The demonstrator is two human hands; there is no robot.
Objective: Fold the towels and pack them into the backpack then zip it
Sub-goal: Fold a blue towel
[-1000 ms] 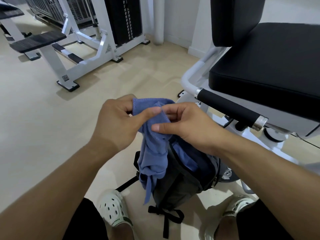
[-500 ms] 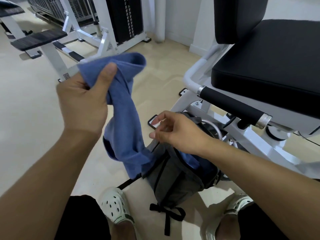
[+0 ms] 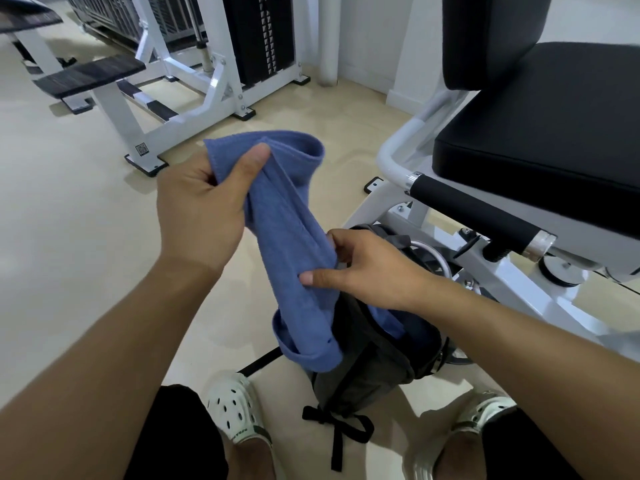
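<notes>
1. Above the open backpack [image 3: 367, 379], a blue towel [image 3: 294, 251] hangs crumpled, held up by both hands.
2. The left hand [image 3: 201, 209] grips the towel's upper end, thumb pressed over the cloth.
3. The right hand [image 3: 367, 268] pinches the towel lower down, fingers curled round its edge.
4. The backpack stands on the floor [image 3: 69, 220] between the person's white clogs [image 3: 237, 415], its mouth open with more blue cloth [image 3: 388, 318] showing inside.
5. Just behind it stands a white exercise machine [image 3: 519, 278] with a black padded seat [image 3: 554, 133].
</notes>
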